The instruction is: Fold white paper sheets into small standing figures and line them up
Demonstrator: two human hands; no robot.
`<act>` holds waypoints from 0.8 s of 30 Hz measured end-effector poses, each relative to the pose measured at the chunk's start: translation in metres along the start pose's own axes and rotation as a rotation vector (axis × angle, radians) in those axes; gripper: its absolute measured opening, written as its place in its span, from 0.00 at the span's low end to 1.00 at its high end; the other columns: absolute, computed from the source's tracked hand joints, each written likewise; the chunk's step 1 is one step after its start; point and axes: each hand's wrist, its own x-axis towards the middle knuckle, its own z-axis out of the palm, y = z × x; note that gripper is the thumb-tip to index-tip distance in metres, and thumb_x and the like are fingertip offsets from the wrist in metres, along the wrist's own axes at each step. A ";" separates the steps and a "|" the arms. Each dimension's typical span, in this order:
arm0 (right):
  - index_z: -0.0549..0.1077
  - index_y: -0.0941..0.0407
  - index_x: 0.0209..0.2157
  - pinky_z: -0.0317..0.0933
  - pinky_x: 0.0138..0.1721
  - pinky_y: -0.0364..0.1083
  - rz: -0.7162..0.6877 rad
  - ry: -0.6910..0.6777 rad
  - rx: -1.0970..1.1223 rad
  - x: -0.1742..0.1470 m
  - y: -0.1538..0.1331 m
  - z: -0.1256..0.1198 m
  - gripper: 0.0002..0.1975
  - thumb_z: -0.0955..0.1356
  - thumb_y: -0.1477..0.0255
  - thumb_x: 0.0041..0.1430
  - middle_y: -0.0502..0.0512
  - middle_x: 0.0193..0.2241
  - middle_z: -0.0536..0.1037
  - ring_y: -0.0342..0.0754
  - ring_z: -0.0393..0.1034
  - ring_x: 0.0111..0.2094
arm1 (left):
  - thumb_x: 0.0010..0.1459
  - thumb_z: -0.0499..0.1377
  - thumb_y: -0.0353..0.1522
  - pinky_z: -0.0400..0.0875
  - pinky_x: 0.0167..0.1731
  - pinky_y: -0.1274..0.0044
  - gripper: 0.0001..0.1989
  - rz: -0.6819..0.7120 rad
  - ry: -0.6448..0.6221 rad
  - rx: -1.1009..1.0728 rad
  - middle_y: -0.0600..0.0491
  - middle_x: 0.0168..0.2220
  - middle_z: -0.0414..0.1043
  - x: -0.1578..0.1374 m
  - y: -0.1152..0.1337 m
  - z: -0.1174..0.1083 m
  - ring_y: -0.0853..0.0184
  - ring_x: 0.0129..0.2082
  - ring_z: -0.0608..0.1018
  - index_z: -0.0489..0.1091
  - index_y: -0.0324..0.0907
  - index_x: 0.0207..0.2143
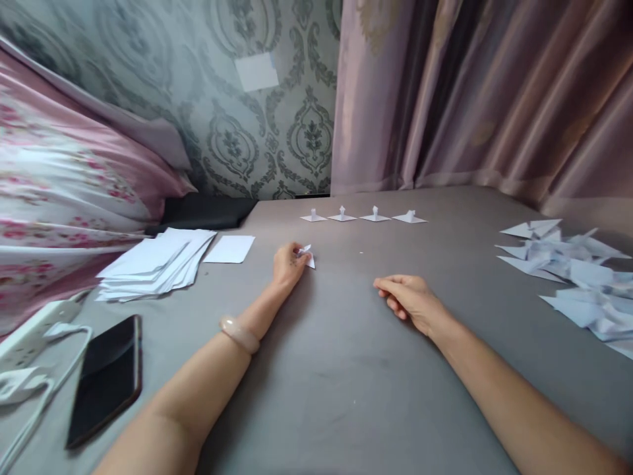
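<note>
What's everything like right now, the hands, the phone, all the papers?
Left hand: closed on folded paper
Folded paper: creased, held
Right hand: loosely curled, nothing visible inside
Smartphone: screen dark
Paper stack: unevenly piled
Single sheet: lying flat
Four folded pieces: lined up
Folded paper heap: jumbled
Power strip: on/off unclear

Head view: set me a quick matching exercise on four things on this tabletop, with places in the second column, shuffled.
Things
1. Phone
2. Stack of white sheets
3. Small folded paper
4. Heap of folded papers

Places
A. Held in the left hand
B. Along the right side of the tabletop
C. Beside the power strip
D. Just left of a single flat sheet

Pairs: 1-C, 2-D, 3-A, 4-B.
</note>
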 end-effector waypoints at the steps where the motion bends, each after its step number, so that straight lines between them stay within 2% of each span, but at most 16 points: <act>1: 0.69 0.58 0.23 0.43 0.11 0.37 -0.008 0.000 -0.011 -0.001 0.000 0.000 0.09 0.69 0.68 0.50 0.44 0.10 0.64 0.34 0.50 0.09 | 0.49 0.63 0.33 0.66 0.42 0.75 0.14 -0.010 0.021 0.016 0.49 0.37 0.73 -0.001 0.000 0.000 0.63 0.39 0.74 0.73 0.38 0.40; 3: 0.68 0.57 0.22 0.43 0.12 0.37 -0.026 -0.004 -0.024 -0.001 0.000 0.000 0.09 0.69 0.68 0.50 0.44 0.09 0.63 0.35 0.50 0.09 | 0.49 0.64 0.35 0.67 0.44 0.74 0.19 -0.038 0.055 0.041 0.46 0.43 0.70 -0.003 -0.001 -0.001 0.63 0.42 0.74 0.70 0.38 0.44; 6: 0.68 0.57 0.21 0.43 0.12 0.37 -0.053 -0.006 -0.027 -0.003 0.000 0.001 0.09 0.69 0.69 0.50 0.44 0.09 0.63 0.35 0.50 0.10 | 0.51 0.63 0.36 0.66 0.48 0.71 0.18 -0.075 0.084 0.070 0.43 0.46 0.67 -0.007 -0.004 -0.004 0.60 0.45 0.73 0.70 0.39 0.44; 13: 0.67 0.57 0.21 0.44 0.13 0.37 -0.078 0.006 -0.057 -0.008 -0.001 0.003 0.09 0.68 0.69 0.51 0.43 0.10 0.63 0.35 0.51 0.11 | 0.49 0.63 0.39 0.64 0.49 0.71 0.15 -0.081 0.045 0.120 0.43 0.46 0.71 -0.005 -0.015 0.000 0.55 0.48 0.73 0.77 0.41 0.37; 17: 0.68 0.56 0.23 0.44 0.13 0.37 -0.091 -0.001 -0.080 -0.012 -0.003 0.004 0.08 0.67 0.70 0.53 0.43 0.11 0.63 0.35 0.51 0.11 | 0.52 0.60 0.37 0.65 0.46 0.72 0.12 -0.064 0.039 0.157 0.43 0.41 0.76 -0.001 -0.017 0.003 0.56 0.47 0.74 0.78 0.40 0.34; 20: 0.68 0.56 0.23 0.45 0.13 0.37 -0.098 -0.003 -0.096 -0.015 -0.004 0.004 0.07 0.67 0.70 0.53 0.43 0.11 0.63 0.36 0.51 0.11 | 0.53 0.59 0.36 0.65 0.44 0.73 0.11 -0.060 0.042 0.189 0.44 0.38 0.78 0.009 -0.017 0.003 0.57 0.45 0.75 0.79 0.40 0.34; 24: 0.68 0.57 0.23 0.44 0.13 0.37 -0.096 0.007 -0.120 -0.016 -0.006 0.006 0.07 0.67 0.70 0.53 0.43 0.11 0.62 0.35 0.51 0.11 | 0.57 0.56 0.37 0.66 0.42 0.71 0.15 -0.103 0.087 0.235 0.41 0.40 0.79 0.039 -0.018 -0.002 0.55 0.44 0.77 0.79 0.39 0.39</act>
